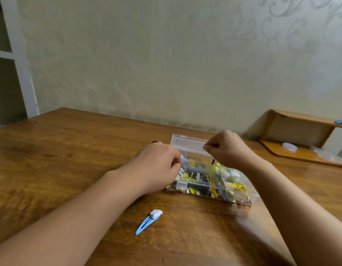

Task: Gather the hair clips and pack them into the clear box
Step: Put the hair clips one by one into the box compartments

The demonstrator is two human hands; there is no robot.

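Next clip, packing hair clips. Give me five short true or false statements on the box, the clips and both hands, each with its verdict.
1. The clear box has its lid up. True.
2. The blue snap clip lies inside the box. False: it lies on the wooden table, outside.
3. The right hand pinches the lid's edge. True.
4. The left hand rests flat on the table. False: its fingers reach into the box.
5. The box is empty. False: it holds many clips.

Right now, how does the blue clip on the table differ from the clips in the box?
The blue snap clip lies alone on the wooden table, untouched; the packed clips sit heaped inside the clear box, at both hands. Its shape shows plainly; theirs are jumbled. Both include blue.
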